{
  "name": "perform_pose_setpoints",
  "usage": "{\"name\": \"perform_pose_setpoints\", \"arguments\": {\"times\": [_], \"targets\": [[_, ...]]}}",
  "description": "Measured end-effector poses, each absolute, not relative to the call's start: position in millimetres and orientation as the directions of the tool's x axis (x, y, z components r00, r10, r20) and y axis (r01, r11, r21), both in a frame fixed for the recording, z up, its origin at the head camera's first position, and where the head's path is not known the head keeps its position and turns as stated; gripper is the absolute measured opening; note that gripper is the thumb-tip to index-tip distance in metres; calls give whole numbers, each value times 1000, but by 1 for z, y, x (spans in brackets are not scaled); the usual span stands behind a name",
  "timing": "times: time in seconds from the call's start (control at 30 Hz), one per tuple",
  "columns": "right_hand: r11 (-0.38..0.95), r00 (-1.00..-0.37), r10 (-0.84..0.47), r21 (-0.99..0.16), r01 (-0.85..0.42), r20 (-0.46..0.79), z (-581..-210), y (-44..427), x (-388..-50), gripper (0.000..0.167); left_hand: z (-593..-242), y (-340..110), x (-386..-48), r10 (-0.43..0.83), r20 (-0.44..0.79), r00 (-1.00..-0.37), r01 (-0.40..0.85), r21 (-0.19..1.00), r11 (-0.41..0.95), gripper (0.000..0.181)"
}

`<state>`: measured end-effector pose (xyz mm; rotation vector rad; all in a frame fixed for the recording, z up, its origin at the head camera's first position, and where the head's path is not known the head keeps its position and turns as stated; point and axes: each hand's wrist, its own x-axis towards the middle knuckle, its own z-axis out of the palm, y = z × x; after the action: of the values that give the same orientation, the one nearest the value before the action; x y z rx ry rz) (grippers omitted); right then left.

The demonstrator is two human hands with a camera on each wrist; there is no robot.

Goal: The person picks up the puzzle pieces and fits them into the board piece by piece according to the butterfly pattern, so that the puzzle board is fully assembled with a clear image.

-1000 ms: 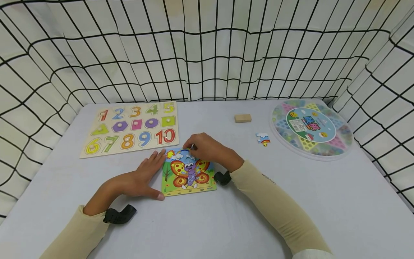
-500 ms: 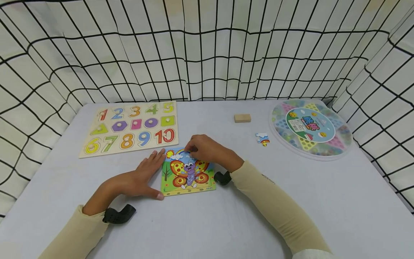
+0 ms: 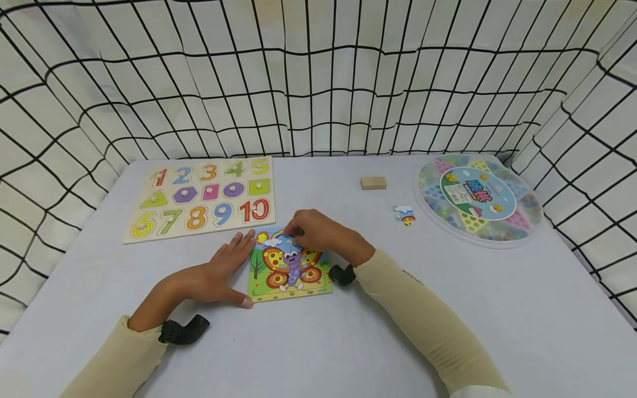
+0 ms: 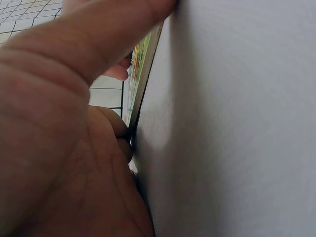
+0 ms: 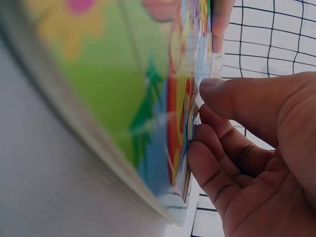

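A square butterfly jigsaw puzzle [image 3: 291, 271] lies on the table in front of me. My left hand [image 3: 214, 279] rests along its left side, fingers stretched to the upper left corner and thumb near the lower left corner. In the left wrist view the board's edge [image 4: 146, 74] stands beside that thumb. Over the upper right part of the picture, my right hand [image 3: 316, 229] has its fingers curled and its thumb close to them. The right wrist view shows those fingertips pinching a small puzzle piece [image 5: 191, 118] at the board's surface. My right hand hides the puzzle's upper right corner.
A loose puzzle piece [image 3: 405, 215] lies to the right, with a small wooden block [image 3: 373, 183] behind it. At the back left is a number and shape board [image 3: 199, 196]. A round clear game case [image 3: 480, 193] sits at the right. Black netting [image 3: 308, 94] surrounds the table.
My right hand has shifted slightly down and right on the puzzle, and its fingers have drawn closer together. The left hand and the puzzle stay put.
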<state>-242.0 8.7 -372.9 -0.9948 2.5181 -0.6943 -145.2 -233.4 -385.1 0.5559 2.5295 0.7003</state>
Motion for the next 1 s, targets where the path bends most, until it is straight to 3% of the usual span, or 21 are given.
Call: {"name": "perform_pose_setpoints", "arguments": {"times": [0.23,0.5,1.0], "targets": [[638,-700,-696,-582,-504,-158,-372,13,-244,26,-386,-233,-145,483,-319,-816,253,554,793,125],[579,-697,-712,-635,-511,-87,-370,24,-250,29,-387,-233,-146,487,-309,-817,264,550,792,123],[595,-772,-635,-659,-461,-33,-368,50,-257,28,-387,-234,-145,495,-302,-815,276,549,789,123]]}}
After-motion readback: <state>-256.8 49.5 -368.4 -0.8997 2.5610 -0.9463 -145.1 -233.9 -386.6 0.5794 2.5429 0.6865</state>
